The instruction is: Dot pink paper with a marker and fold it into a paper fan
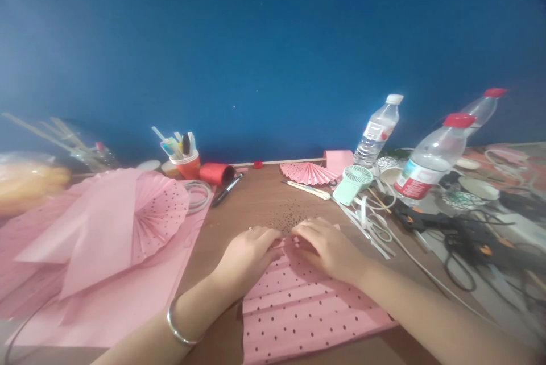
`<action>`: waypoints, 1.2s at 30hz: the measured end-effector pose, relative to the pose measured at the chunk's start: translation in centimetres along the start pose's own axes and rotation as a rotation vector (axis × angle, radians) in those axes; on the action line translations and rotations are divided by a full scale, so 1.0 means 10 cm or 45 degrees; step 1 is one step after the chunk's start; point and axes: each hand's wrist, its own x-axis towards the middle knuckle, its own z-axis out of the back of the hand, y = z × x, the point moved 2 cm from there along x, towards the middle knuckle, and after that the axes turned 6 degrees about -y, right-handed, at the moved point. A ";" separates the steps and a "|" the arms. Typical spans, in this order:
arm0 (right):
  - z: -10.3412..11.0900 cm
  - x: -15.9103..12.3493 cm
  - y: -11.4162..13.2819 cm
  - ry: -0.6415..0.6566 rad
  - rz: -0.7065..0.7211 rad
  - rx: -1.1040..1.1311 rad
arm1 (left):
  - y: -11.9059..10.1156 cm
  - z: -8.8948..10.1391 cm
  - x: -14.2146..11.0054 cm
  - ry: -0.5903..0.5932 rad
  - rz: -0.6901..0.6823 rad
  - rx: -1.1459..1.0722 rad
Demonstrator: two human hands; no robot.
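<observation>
A pink sheet of paper (307, 319) dotted with dark punched-looking spots lies on the brown table in front of me, with crease lines running across it. At its far edge my left hand (251, 248) has its fingers bent and closed on the paper. Close beside it, my right hand (326, 243) grips the same edge with curled fingers, the fingertips partly hidden. Small dark bits (290, 211) are scattered on the table just beyond both hands. A silver bangle (174, 322) circles my left wrist.
Pink paper fans (160, 211) and sheets lie left. Behind stand a cup of pens (186, 167), a red cylinder (216, 173) and a black pen (228, 187). Rightward are a cutter knife (309, 190), a green handheld fan (353, 184), water bottles (426, 163) and tangled cables (464, 240).
</observation>
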 end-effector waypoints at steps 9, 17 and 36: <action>-0.07 -0.01 -0.05 0.068 0.202 -0.296 | -0.03 0.01 -0.01 0.051 -0.125 0.187; -0.07 -0.02 -0.03 0.083 0.222 -0.392 | -0.08 -0.02 -0.05 0.137 -0.174 0.459; -0.06 0.00 -0.02 0.206 0.276 -0.347 | -0.14 -0.02 -0.07 0.142 -0.277 0.491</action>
